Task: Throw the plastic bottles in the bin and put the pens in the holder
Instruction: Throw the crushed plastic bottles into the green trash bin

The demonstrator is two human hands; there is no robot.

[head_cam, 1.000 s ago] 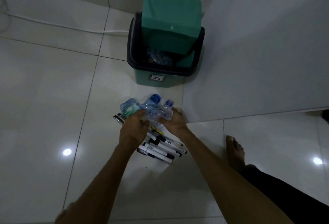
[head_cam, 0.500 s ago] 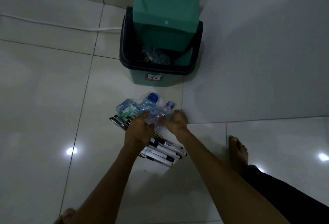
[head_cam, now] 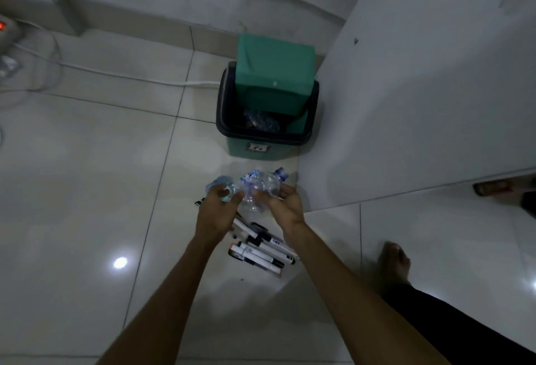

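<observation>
Both hands hold crumpled clear plastic bottles (head_cam: 258, 187) with blue caps a little above the floor. My left hand (head_cam: 216, 213) grips the left ones, one with a green label. My right hand (head_cam: 282, 208) grips the right ones. Under the hands several black-and-white marker pens (head_cam: 261, 251) lie in a heap on the tiles. The green bin (head_cam: 255, 151) stands just beyond, its lid (head_cam: 274, 74) tipped up, with a crushed bottle (head_cam: 261, 122) inside. No pen holder is in view.
A white cabinet side (head_cam: 420, 103) rises right of the bin. A white cable (head_cam: 116, 74) runs along the floor to a power strip (head_cam: 5, 29) at far left. My bare foot (head_cam: 396, 260) rests at the right, and a sandal (head_cam: 493, 187) lies under the cabinet.
The hands have lifted the bunch of bottles off the floor and off the pens. The camera has pulled back, so more of the wall and the cable shows.
</observation>
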